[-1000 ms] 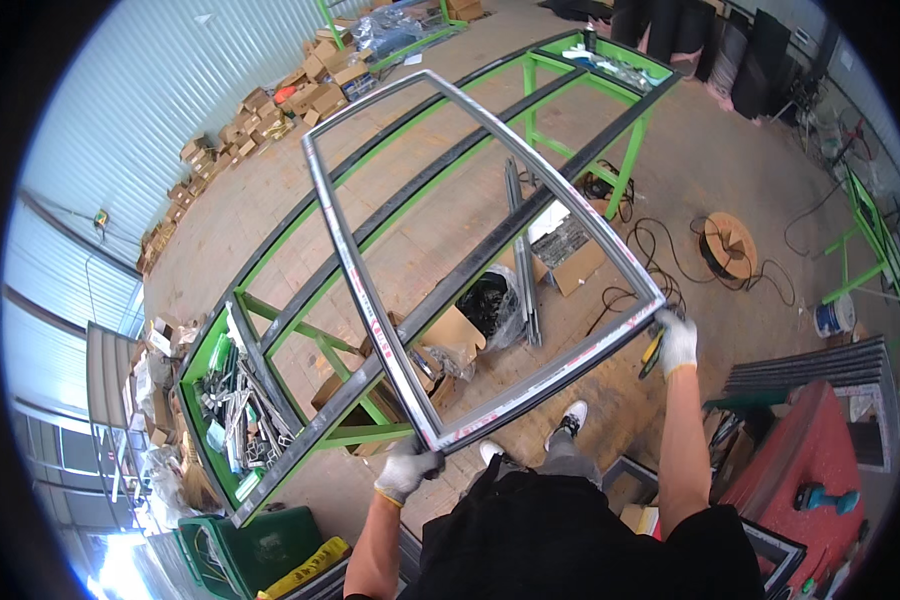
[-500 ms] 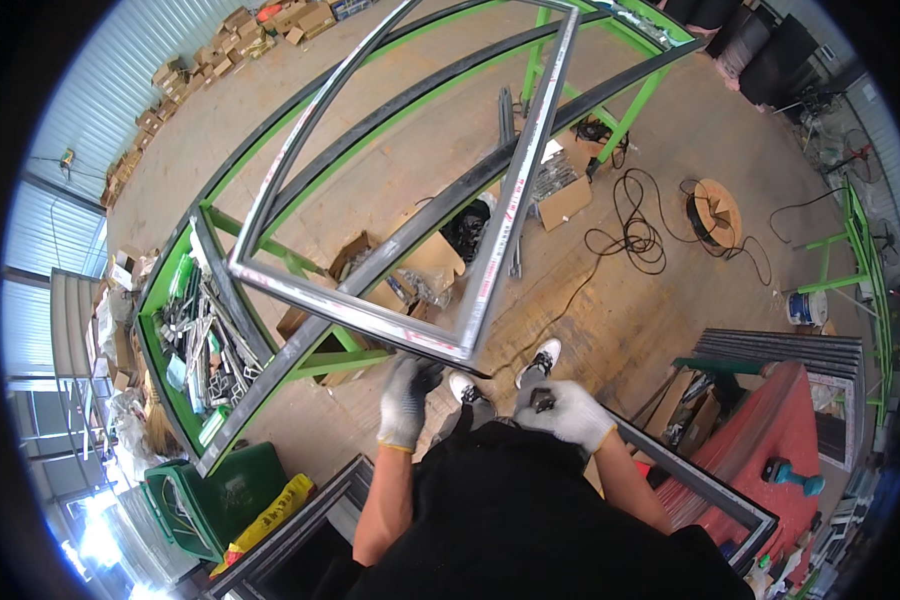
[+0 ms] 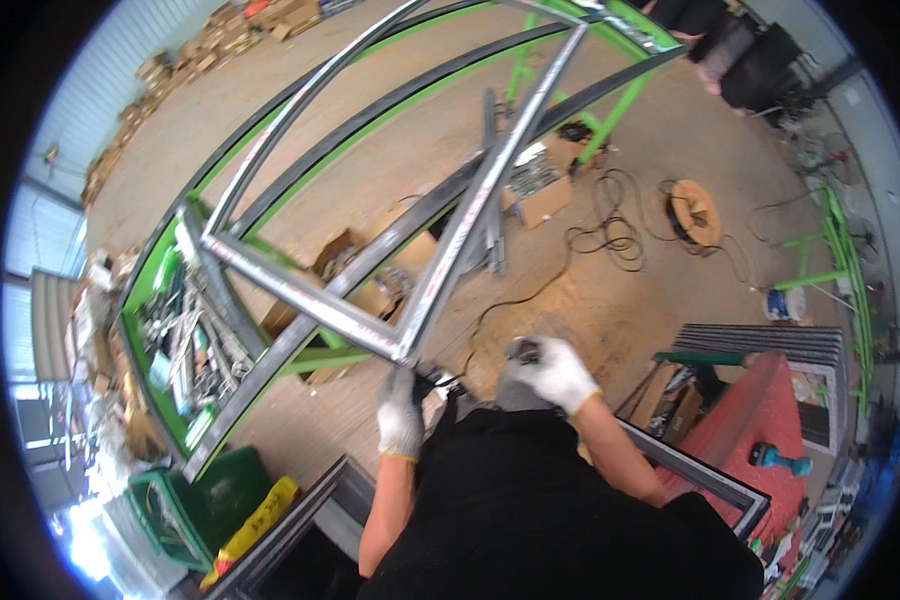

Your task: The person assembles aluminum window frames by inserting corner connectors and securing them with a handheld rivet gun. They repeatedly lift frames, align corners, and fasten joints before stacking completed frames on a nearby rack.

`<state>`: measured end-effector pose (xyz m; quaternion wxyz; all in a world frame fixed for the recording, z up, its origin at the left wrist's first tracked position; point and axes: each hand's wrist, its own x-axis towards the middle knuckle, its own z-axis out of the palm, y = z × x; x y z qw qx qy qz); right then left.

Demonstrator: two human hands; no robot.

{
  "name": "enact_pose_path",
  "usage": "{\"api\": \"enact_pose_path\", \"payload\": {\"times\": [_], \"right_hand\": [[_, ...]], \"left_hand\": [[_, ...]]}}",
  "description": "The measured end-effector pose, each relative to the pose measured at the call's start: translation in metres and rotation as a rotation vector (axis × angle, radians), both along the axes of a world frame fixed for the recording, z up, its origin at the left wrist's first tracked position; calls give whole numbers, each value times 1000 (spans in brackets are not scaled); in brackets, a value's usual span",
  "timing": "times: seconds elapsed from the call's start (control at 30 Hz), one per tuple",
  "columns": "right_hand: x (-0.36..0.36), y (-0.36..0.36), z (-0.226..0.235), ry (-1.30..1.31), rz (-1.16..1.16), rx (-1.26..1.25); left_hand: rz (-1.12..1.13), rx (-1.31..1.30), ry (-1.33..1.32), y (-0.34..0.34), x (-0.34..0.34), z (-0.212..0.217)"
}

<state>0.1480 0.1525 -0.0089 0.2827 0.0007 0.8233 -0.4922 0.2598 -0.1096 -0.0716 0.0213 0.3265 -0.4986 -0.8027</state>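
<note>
Grey, shiny, four-sided frame (image 3: 305,297) lies over the long green worktop with black rails (image 3: 250,401), one corner past its near edge by the white-gloved left hand (image 3: 400,412), the white-gloved right hand (image 3: 558,375) curled and away from it, grips I cannot tell, so steadying that corner seems best.

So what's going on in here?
A person in a black top is standing at a green bench with dark bars. A big, empty window-like frame lies across it, with one corner poking out toward the person. The gloved left hand is right at that corner, though I can't tell if it's gripping. The gloved right hand is off to the side, away from the frame; whether it holds something is too blurry to tell.
</note>
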Motion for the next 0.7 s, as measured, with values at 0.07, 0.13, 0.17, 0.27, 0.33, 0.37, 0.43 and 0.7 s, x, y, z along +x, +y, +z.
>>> {"api": "enact_pose_path", "payload": {"times": [0.07,0.13,0.17,0.27,0.33,0.37,0.43,0.7], "right_hand": [[-8,-10,-1,6,89,-13],[-26,-21,5,168,248,84],[-38,-28,10,189,260,122],[-84,-45,26,302,316,127],[-120,-56,33,362,314,106],[-140,-60,36,384,286,70],[-185,-71,39,486,303,106],[-323,-65,40,775,666,436]], "left_hand": [[121,92,38,8,-3,6],[205,59,-23,14,-9,14],[181,26,-38,15,-13,18],[237,-67,-91,20,-19,28],[295,-79,-96,27,-19,30],[291,-122,-119,27,-17,30],[345,-177,-149,32,-17,27],[571,-260,-203,50,-22,18]]}}
